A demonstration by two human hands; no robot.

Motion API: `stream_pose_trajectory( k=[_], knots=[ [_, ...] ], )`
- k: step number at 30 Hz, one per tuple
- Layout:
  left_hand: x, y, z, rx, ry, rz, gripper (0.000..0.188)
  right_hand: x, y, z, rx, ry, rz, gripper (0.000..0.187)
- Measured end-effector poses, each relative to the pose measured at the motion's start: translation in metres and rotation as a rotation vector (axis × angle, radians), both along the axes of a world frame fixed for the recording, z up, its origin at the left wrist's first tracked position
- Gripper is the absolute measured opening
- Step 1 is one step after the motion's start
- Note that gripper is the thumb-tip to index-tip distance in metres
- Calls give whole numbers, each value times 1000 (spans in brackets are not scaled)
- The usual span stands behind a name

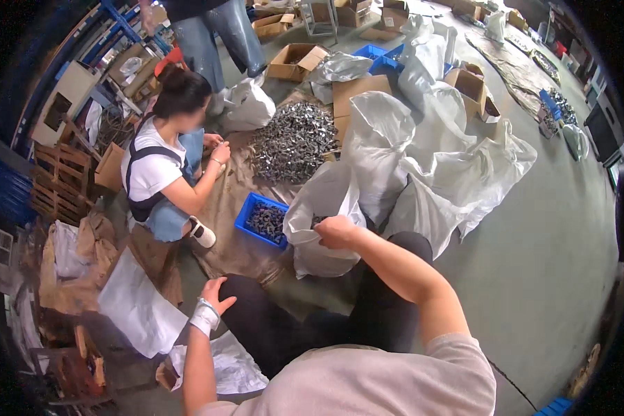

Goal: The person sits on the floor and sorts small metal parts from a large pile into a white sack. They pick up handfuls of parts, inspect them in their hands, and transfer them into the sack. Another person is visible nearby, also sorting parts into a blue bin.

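My right hand (336, 232) is at the mouth of a white woven sack (320, 258) standing before my knees. Its fingers curl down inside the rim, and whatever they hold is hidden. A few dark small parts show in the sack beside the fingers. My left hand (217, 295), with a white wrap (204, 317) round the wrist, rests by my left knee, its fingers apart and nothing in them. Left of the sack, touching or nearly touching it, sits a blue bin (241, 218) of small dark metal parts (266, 220).
A large heap of metal parts (295, 142) lies on a brown ground sheet (218, 187). A co-worker (161, 156) squats at the left, hands together. Another person (218, 38) stands behind. More white sacks (381, 139) crowd the right, with cardboard boxes (297, 61) farther back.
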State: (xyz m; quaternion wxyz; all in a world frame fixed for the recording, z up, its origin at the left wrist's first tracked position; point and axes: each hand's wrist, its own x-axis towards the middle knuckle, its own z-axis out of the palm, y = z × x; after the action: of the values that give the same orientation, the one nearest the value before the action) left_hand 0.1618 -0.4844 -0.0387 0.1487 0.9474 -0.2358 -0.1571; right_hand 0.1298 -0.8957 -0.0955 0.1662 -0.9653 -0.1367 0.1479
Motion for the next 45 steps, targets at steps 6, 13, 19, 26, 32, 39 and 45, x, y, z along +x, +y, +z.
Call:
stream_pose_trajectory(
  k=[6,13,19,26,32,39,45],
  knots=[
    [4,12,-11,101,-97,48,60,-3,-9,14,-19,24,-59,33],
    [31,65,-67,-445,324,358,61,13,3,-23,119,-207,-62,38],
    [-30,46,-8,-546,212,492,52,19,-27,-37,49,-83,-227,37],
    [-43,32,16,-675,79,359,40,43,-51,-79,189,-111,-290,30],
    [-33,19,3,-599,46,392,36,30,-36,-82,177,-94,-283,28],
    [-22,0,-9,-605,-16,358,41,9,-76,-102,231,-217,-280,29],
    [-6,9,-37,-863,91,312,34,1,-32,-61,37,-296,-208,32]
  ],
)
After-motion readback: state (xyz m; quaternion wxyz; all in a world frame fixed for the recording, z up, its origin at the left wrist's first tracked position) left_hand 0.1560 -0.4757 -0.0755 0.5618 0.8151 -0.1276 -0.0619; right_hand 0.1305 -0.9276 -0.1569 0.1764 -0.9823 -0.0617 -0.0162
